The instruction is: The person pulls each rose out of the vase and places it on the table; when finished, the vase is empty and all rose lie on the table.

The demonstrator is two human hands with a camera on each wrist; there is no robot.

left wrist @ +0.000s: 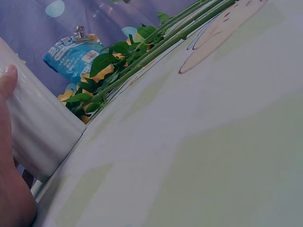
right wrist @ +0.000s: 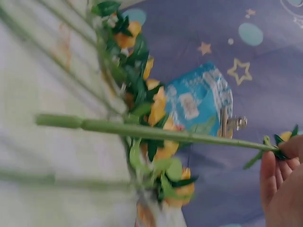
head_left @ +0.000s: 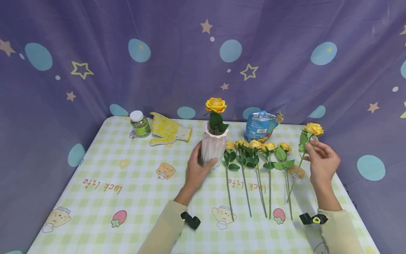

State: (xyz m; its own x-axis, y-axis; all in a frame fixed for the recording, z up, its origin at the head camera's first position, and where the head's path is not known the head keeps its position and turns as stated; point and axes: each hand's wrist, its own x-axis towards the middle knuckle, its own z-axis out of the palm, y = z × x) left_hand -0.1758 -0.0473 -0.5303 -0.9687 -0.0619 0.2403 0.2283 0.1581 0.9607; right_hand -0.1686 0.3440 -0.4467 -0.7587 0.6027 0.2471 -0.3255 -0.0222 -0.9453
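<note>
My left hand (head_left: 198, 165) grips a pale ribbed vase (head_left: 211, 146) around its lower side, thumb across the front. One yellow rose (head_left: 216, 105) stands upright in the vase, its leaves at the rim. On the right, my right hand (head_left: 323, 160) pinches another yellow rose (head_left: 314, 129) just below its bloom. That rose's stem (right wrist: 156, 132) slants down toward the table in the head view and crosses the right wrist view with its cut end at the left. Between the hands, several more yellow roses (head_left: 269, 146) lie side by side, blooms away from me and stems toward me.
A blue bag (head_left: 260, 126) with a metal clip (right wrist: 232, 124) stands behind the lying roses. At the back left are a lidded jar (head_left: 140, 124) and a yellow-and-white glove (head_left: 168, 129). A checked cloth (head_left: 142, 204) covers the table, with a purple curtain (head_left: 177, 63) behind.
</note>
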